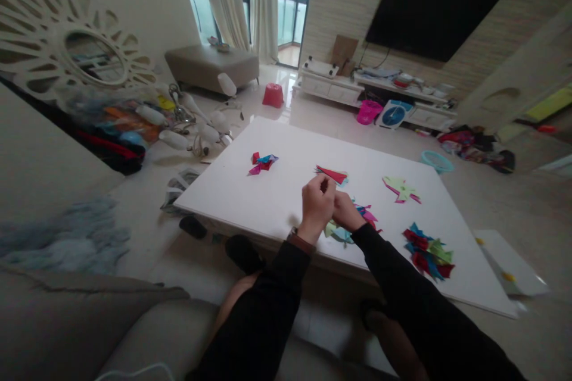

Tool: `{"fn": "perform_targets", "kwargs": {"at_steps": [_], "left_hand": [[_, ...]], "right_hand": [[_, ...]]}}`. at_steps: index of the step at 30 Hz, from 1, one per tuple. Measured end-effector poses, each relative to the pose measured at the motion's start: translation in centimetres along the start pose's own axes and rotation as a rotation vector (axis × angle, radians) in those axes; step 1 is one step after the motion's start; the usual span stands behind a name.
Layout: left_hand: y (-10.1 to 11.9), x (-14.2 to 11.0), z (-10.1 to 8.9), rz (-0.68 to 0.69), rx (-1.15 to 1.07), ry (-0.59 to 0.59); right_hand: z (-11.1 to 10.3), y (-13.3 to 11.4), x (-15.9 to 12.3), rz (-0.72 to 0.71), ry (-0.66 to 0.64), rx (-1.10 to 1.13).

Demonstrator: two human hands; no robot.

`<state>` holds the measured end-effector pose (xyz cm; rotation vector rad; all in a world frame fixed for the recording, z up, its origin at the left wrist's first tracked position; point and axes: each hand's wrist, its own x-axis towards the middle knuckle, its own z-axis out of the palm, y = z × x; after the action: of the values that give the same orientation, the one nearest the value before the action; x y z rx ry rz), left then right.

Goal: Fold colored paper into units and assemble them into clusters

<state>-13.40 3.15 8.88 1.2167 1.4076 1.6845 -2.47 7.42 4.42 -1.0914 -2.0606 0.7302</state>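
Note:
My left hand [317,205] and my right hand [347,209] are closed and meet above the near middle of the white table [223,190]. Whatever sits between the fingers is hidden or too small to make out. Just beyond them lies a stack of red folded paper [329,174]. Under and beside my right hand is a pile of colourful folded paper pieces [342,234], partly covered by the hand and sleeve. A small group of blue, red and purple folded papers [266,162] rests farther left. To the right are a green and pink folded paper shape [403,190] and a mixed heap of folded papers [428,253].
A grey sofa [147,327] is on the near side. Left of the table, a chandelier-like lamp [201,131] lies on the floor. Beyond stand a red stool [273,95], a pink bin [369,112] and a low TV cabinet [330,88]. A blue basket [437,161] is behind the table's right corner.

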Motion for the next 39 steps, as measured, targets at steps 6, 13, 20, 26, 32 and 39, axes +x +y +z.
{"fn": "perform_targets", "kwargs": {"at_steps": [6,13,20,26,32,39], "left_hand": [[-1.7,-0.8,2.5,-0.178,-0.165,-0.042],[-3.3,-2.8,5.9,-0.617,-0.366,-0.351],[-3.3,-3.4,7.3,-0.576,-0.405,-0.387],[-4.7,-4.4,8.0,-0.529,-0.385,-0.348],[-4.9,-5.3,8.1,-0.484,-0.376,-0.33],[-5.4,-5.2,8.1,-0.458,-0.338,-0.321]], "right_hand": [[-7.8,-0.5,-8.8,0.128,0.255,0.049],[-7.9,1.5,-10.1,0.068,0.427,-0.054],[-9.2,1.6,-9.7,-0.036,0.295,-0.17],[-9.0,1.4,-10.4,-0.056,0.245,-0.199],[-9.2,1.7,-10.8,0.034,0.376,-0.237],[-8.8,1.9,-10.6,0.046,0.361,-0.271]]}}
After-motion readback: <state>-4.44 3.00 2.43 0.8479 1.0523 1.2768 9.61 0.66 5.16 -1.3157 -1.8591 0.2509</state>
